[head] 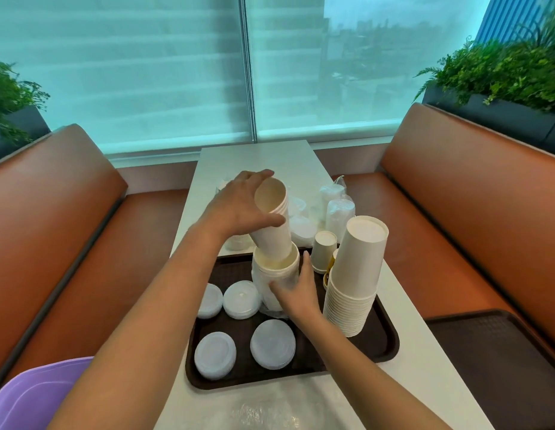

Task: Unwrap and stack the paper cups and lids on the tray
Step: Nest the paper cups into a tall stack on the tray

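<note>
Meanwhile, at frame centre, the left hand (239, 203) gripped a tilted cup bundle (271, 225) entering the wrapped cup stack (276, 274) that the right hand (296, 285) clasped on the tray (384, 339), and that tilt risked jamming or toppling it.

The person has two bare arms. No sleeves show on them at all. The left hand (239, 203) has no ring and no glove. The right hand (296, 290) is bare too. No watch or band sits on either wrist. The fingernails look short and plain.
</note>
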### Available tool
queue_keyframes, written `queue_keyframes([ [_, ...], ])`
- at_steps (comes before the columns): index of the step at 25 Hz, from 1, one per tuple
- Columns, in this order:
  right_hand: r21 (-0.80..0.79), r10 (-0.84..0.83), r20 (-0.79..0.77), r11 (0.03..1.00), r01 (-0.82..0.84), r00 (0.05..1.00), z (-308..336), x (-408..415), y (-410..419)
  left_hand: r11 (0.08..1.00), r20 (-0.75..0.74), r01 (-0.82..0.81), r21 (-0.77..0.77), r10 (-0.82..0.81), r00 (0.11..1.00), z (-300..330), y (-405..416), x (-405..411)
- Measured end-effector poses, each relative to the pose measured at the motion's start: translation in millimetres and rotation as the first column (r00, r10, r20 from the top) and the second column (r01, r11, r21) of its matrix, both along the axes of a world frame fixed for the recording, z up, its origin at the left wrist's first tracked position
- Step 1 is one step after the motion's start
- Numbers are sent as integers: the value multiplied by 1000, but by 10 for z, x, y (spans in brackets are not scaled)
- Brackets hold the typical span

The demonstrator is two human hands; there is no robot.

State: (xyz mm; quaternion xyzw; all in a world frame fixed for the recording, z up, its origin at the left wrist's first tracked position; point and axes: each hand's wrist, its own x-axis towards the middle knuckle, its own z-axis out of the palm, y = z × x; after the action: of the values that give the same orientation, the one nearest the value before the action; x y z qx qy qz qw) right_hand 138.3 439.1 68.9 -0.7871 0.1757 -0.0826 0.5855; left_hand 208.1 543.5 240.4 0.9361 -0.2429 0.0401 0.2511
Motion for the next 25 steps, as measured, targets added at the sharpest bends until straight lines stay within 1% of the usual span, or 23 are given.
queue_keyframes([
  [2, 15, -94, 122, 996, 93, 988, 143, -216, 48, 991, 19, -12, -134, 15, 1000, 100, 82, -89],
  [3, 76, -129, 168, 990, 118, 977, 249, -326, 79, 976, 37, -14, -217, 23, 999, 146, 120, -141],
  [4, 175, -141, 177, 978, 110, 974, 383, -410, 98, 949, 53, -8, -317, 26, 998, 183, 155, -184],
  [5, 330, -121, 143, 941, 67, 982, 560, -463, 96, 903, 52, 8, -430, 16, 999, 209, 183, -226],
  [6, 510, -57, 109, 860, -7, 992, 761, -487, 87, 835, 30, 32, -549, -19, 999, 229, 197, -275],
  [7, 667, 4, 99, 741, -69, 995, 937, -501, 58, 750, -14, 50, -659, -79, 997, 235, 198, -328],
  [8, 755, 35, 133, 644, -124, 991, 1075, -501, 10, 658, -65, 55, -751, -156, 986, 226, 176, -382],
  [9, 787, 38, 190, 591, -175, 981, 1201, -492, -38, 572, -111, 48, -819, -241, 964, 196, 137, -430],
  [10, 779, 20, 250, 590, -214, 968, 1296, -468, -82, 510, -151, 33, -859, -315, 937, 150, 82, -473],
  [12, 733, -22, 345, 631, -254, 938, 1431, -443, -128, 449, -205, 1, -893, -411, 888, 54, -44, -535],
  [14, 730, -99, 404, 634, -256, 909, 1515, -428, -173, 410, -245, -38, -911, -464, 851, -7, -157, -583],
  [16, 746, -182, 412, 630, -215, 893, 1608, -431, -244, 417, -272, -40, -908, -512, 815, -46, -219, -564],
  [17, 734, -194, 404, 652, -190, 894, 1665, -449, -294, 439, -273, -10, -899, -539, 797, -51, -226, -556],
  [19, 677, -208, 417, 720, -151, 885, 1744, -483, -465, 511, -281, 54, -858, -555, 783, -57, -226, -520],
  [20, 641, -227, 442, 756, -129, 868, 1805, -524, -563, 562, -297, 51, -826, -510, 807, -52, -223, -503],
  [21, 587, -260, 480, 805, -86, 838, 1850, -556, -689, 623, -313, 17, -782, -415, 854, -57, -217, -485],
  [22, 497, -287, 529, 868, -17, 799, 1878, -586, -826, 691, -307, -33, -722, -277, 911, -98, -203, -455],
  [23, 363, -285, 570, 929, 75, 771, 1891, -610, -958, 766, -280, -92, -637, -119, 953, -169, -184, -422],
  [24, 220, -258, 585, 963, 156, 769, 1885, -631, -1054, 829, -250, -148, -539, 11, 968, -268, -157, -384],
  [25, 97, -218, 570, 975, 198, 792, 1851, -642, -1122, 874, -229, -182, -451, 84, 970, -390, -126, -339],
])
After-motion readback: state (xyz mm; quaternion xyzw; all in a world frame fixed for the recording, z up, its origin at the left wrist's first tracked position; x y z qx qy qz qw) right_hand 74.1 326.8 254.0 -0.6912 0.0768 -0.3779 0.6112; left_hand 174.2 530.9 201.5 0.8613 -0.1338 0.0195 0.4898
